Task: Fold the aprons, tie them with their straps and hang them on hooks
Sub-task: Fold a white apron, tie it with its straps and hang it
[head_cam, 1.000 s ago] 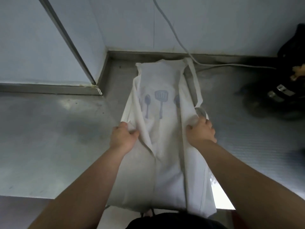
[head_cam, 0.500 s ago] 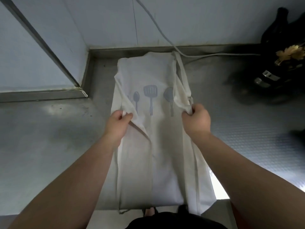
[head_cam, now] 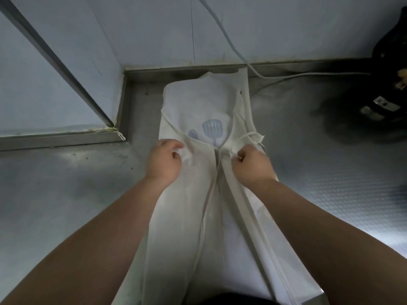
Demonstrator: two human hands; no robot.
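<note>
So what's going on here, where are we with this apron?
A person is folding a white apron laid lengthwise on a steel counter. The left hand grips the left flap and the right hand pinches the right flap. The two edges nearly meet down the middle, just below the spatula print. A strap lies loose by the right hand. Nothing is tied or hung yet.

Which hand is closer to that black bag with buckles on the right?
Right. The right hand pinches the right fold of the white cloth apron, on the side toward the black buckled bag; the left hand grips the opposite fold, farther away.
</note>
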